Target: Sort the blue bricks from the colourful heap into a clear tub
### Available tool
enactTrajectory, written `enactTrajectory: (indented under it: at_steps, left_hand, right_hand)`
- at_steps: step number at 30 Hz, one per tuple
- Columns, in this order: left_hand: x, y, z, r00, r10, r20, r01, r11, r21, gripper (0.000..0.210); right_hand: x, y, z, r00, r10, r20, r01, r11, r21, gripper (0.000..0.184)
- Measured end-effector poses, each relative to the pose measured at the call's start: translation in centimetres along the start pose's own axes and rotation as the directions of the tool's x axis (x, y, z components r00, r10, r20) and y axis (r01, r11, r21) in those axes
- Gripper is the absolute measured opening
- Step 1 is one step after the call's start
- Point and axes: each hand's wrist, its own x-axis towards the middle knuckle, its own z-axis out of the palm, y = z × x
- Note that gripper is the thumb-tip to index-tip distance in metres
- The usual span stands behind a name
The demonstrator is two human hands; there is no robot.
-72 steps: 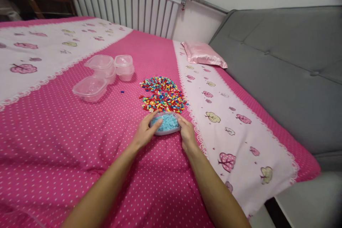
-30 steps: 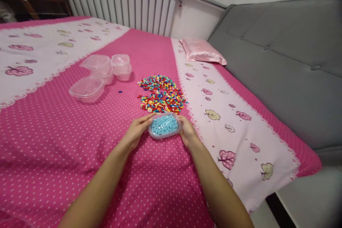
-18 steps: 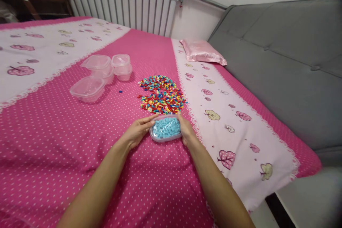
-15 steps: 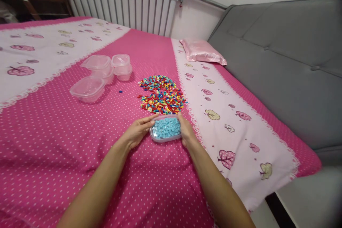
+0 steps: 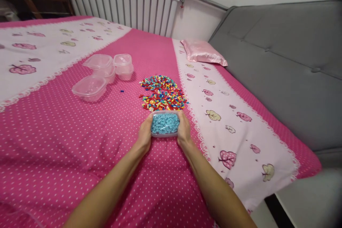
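Between my two hands is a clear lidded plastic container [image 5: 165, 124] full of small light-blue building bricks. My left hand [image 5: 145, 131] grips its left end, and my right hand [image 5: 184, 128] grips the right end. The lid looks seated on top, and light glints off it. Just beyond the container lies a spread pile of small mixed-colour bricks [image 5: 165, 94], in red, yellow, blue and white. My fingers under the container are hidden.
Several clear plastic containers [image 5: 92, 87] stand on the pink dotted bedspread [image 5: 112, 121] to the left. A single dark blue brick [image 5: 122, 91] lies between them and the pile. A pink pillow [image 5: 204, 52] rests near the grey headboard [image 5: 283, 39].
My left hand has shifted from the container's upper left corner to its left side, closing round it. The container has moved slightly away from me and its tilt has levelled.
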Motion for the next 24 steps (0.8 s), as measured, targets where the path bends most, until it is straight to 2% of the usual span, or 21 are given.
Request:
enactTrajectory:
  at_steps: [4,10,14,20,24]
  left_hand:
    - [-0.2,-0.5,-0.1,0.997,0.070,-0.038,-0.070,0.998,-0.006,0.049]
    - [-0.1,-0.2,-0.1,0.996,0.078,-0.030,-0.078,0.997,0.004,0.050]
    - [0.0,-0.2,0.1,0.994,0.105,-0.037,-0.103,0.994,0.035,0.052]
    - [-0.1,-0.1,0.3,0.995,0.061,-0.079,-0.059,0.998,0.029,0.056]
    - [-0.2,0.2,0.7,0.994,0.030,-0.102,-0.033,0.999,-0.024,0.054]
  right_hand:
    - [-0.3,0.0,0.3,0.999,-0.043,0.009,0.043,0.999,0.005,0.040]
    - [-0.5,-0.6,0.3,0.997,-0.007,0.070,0.002,0.998,0.063,0.039]
    - [-0.4,-1.2,-0.1,0.991,-0.089,0.101,0.089,0.996,0.009,0.032]
    - [-0.1,-0.3,-0.5,0.994,-0.044,0.097,0.046,0.999,-0.019,0.031]
    - [-0.1,0.2,-0.6,0.995,-0.068,0.068,0.068,0.998,0.006,0.026]
